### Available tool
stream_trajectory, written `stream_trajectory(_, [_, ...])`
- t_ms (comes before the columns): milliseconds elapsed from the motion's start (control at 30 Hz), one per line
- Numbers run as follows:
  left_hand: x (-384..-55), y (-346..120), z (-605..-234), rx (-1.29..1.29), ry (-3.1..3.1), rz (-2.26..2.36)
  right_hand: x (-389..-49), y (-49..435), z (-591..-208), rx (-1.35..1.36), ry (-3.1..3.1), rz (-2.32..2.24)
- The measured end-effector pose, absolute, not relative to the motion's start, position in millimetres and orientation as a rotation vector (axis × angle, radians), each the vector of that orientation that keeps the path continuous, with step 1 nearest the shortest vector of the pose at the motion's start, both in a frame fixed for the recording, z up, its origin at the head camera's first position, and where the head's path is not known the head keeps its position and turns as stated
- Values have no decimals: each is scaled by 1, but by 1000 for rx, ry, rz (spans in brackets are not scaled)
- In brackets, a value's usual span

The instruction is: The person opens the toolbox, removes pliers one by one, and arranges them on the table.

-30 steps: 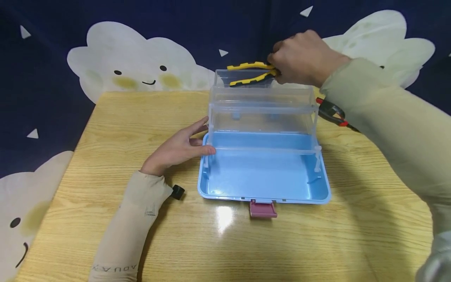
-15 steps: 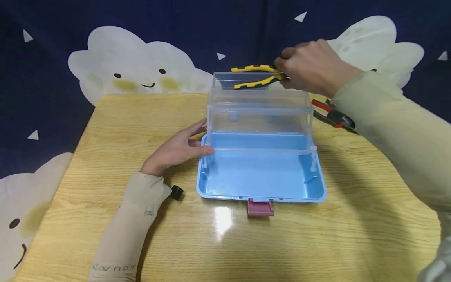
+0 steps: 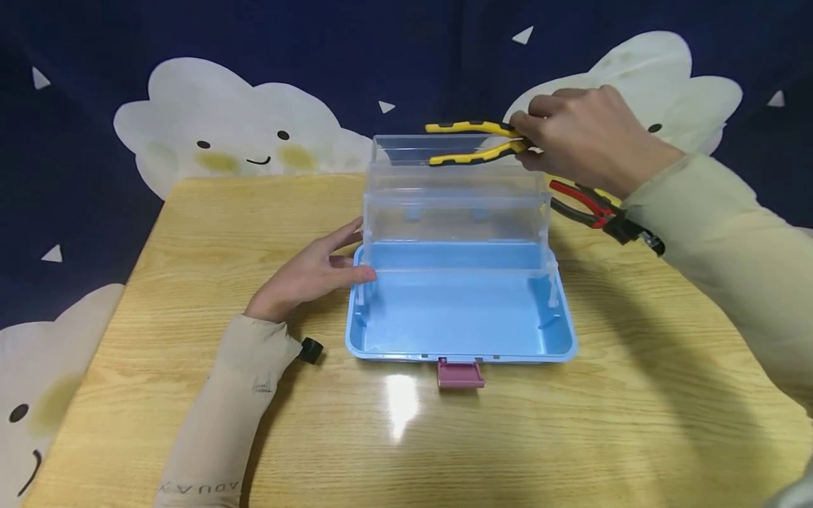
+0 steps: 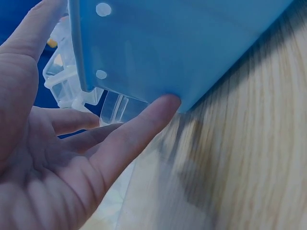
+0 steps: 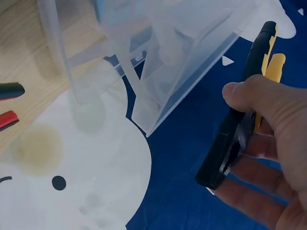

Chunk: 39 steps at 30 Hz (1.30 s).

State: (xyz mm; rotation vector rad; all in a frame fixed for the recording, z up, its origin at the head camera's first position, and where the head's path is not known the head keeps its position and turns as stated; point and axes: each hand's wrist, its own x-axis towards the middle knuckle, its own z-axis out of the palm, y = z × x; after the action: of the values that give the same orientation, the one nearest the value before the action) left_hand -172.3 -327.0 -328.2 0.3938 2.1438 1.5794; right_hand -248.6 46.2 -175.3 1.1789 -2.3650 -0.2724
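A blue toolbox point(image 3: 457, 317) stands on the table, its clear tiered trays point(image 3: 454, 220) raised over its back half. My left hand point(image 3: 305, 274) rests against the box's left end, thumb at the rim; in the left wrist view a straight finger point(image 4: 144, 122) touches the blue side wall. Above the top tray, at its right, my right hand point(image 3: 587, 134) grips pliers point(image 3: 476, 154) with yellow and black handles pointing left. The right wrist view shows the pliers point(image 5: 220, 148) held between thumb and fingers, apart from the trays. My hand partly hides their head.
Beyond the box's right side, a red-and-black handled tool point(image 3: 587, 212) lies partly under my right sleeve, with another yellow-handled tool point(image 3: 606, 196) behind it. A purple latch point(image 3: 460, 375) hangs at the box's front. A dark cloud-patterned cloth point(image 3: 438, 63) stands behind the wooden table point(image 3: 286, 423).
My right hand has shifted right relative to the box with the pliers in its grip. More of the red-and-black tool shows. The left hand stays against the box; the head view has shifted slightly.
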Motion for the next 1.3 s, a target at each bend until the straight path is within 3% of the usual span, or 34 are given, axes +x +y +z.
stream_trajectory(467, [-168,-339,-329,390,2172,1572,-218,55,-176,1119,-2344,-136])
stream_trajectory(1300, [-162,-349,-327,406,2180,1568,-185,68,-214,908,-2270,130])
